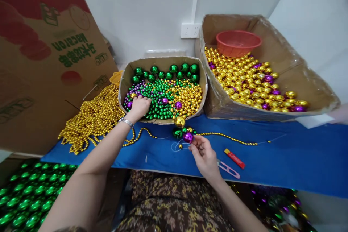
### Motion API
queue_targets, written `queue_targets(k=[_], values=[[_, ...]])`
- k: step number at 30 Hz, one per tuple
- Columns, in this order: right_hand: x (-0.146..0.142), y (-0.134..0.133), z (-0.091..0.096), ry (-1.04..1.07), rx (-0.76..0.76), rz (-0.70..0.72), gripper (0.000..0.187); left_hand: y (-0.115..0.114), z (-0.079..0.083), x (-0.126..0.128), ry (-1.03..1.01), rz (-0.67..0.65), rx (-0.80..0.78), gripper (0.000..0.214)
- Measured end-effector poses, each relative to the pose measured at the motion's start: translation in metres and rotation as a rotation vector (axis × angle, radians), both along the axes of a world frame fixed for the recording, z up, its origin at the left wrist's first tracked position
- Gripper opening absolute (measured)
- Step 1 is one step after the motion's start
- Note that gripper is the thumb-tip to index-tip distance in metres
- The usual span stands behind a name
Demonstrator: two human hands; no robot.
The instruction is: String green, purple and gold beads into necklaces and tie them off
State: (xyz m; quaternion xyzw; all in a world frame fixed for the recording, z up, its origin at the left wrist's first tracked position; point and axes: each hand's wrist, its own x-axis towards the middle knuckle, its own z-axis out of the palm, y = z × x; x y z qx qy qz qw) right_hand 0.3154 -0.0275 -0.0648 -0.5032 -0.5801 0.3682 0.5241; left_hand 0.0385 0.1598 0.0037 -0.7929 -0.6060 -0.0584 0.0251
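Note:
My left hand (140, 106) is down in a cardboard box (122, 76) of loose beads, by the purple and green ones. Its fingers are curled and what they hold, if anything, is hidden. Over the blue table, my right hand (204, 154) pinches a shiny purple bead (188, 137) at its edge. That bead sits in a cluster with a gold bead (179, 121), a dark green bead (177, 132) and smaller ones. Clear thread (176, 147) loops below the cluster. A strand of small gold beads (228, 137) runs to the right, ending in thread with a loose bead.
Pink thread snips (230, 170) and a red-and-yellow stick (235, 158) lie right of my right hand. Gold bead strands (92, 116) heap at left. A larger box (214, 105) of gold and purple beads holds a red basket (239, 41). A big carton (40, 79) stands left.

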Motion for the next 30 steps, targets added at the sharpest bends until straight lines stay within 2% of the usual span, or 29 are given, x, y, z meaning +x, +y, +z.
queue_targets(k=[6, 10, 12, 14, 16, 17, 19, 22, 30], values=[[-0.003, 0.002, -0.001, -0.037, 0.017, 0.021, 0.027, 0.009, -0.001, 0.009, -0.031, 0.041, -0.011, 0.021], [-0.002, -0.001, 0.005, -0.057, 0.031, 0.01, 0.026, 0.002, 0.006, 0.013, -0.096, 0.064, 0.045, 0.025], [-0.001, -0.003, 0.007, -0.065, 0.026, 0.009, 0.026, -0.011, 0.009, 0.018, -0.363, 0.068, 0.088, 0.027], [-0.001, -0.004, 0.008, -0.075, 0.019, 0.019, 0.026, -0.029, 0.012, 0.026, -0.859, 0.053, 0.018, 0.027], [-0.002, -0.004, 0.01, -0.092, 0.018, 0.029, 0.027, -0.048, 0.013, 0.037, -1.369, 0.031, -0.199, 0.028], [-0.002, -0.003, 0.011, -0.105, 0.021, 0.031, 0.027, -0.058, 0.014, 0.042, -1.558, 0.025, -0.325, 0.028], [-0.003, -0.003, 0.013, -0.136, 0.03, 0.033, 0.026, -0.073, 0.014, 0.053, -1.791, 0.034, -0.523, 0.027], [-0.003, -0.003, 0.015, -0.182, 0.038, 0.032, 0.026, -0.087, 0.013, 0.063, -1.912, 0.066, -0.63, 0.023], [-0.001, -0.004, 0.016, -0.242, 0.062, 0.0, 0.026, -0.093, 0.01, 0.067, -1.932, 0.06, -0.62, 0.023]])
